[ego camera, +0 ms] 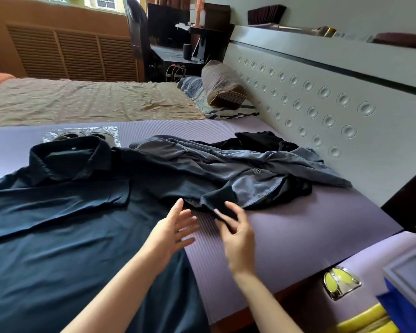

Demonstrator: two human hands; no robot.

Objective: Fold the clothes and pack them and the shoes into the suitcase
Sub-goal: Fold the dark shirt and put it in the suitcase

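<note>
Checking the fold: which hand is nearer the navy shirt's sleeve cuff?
Right. The right hand pinches the sleeve cuff; the left hand hovers open just beside it.

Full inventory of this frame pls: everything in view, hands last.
navy polo shirt: 1, navy, flat on mat, left
grey-blue garment: 1, grey-blue, crumpled right of polo
black garment: 1, black, crumpled under grey-blue one
shoes: 2, pale, on clear plastic behind polo collar, partly hidden
mat: 1, purple, on bed
suitcase: 1, lilac, yellow trim, lower right
pillow: 1, brown, by headboard
left hand: open, over polo's edge
right hand: pinching polo sleeve
</note>
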